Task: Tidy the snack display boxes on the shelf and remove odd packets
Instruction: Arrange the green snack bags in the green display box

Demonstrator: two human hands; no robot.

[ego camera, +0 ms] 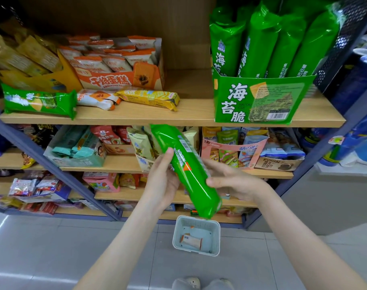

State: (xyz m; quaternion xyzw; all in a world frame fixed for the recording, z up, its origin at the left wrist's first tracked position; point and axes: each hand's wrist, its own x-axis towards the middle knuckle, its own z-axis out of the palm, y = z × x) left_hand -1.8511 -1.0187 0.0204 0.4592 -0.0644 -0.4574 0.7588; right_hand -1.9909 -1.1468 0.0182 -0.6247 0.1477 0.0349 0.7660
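Observation:
Both hands hold a long green snack packet point(187, 172) below the top shelf board. My left hand point(164, 176) grips its left side, my right hand point(230, 183) its right side. On the top shelf point(136, 116) stands a green display box point(260, 99) full of upright green packets. Loose on that shelf lie another green packet point(39, 102), an orange-white packet point(96, 98) and a yellow packet point(150, 98). Behind them sit an orange display box point(119, 79) and a yellow display box point(38, 77) at the left.
A pale plastic basket point(196, 227) stands on the tiled floor under my hands, with a small orange-white packet point(191, 240) inside. Lower shelves carry several more snack boxes. A dark mesh panel point(345, 38) and blue frame posts bound the shelf on the right.

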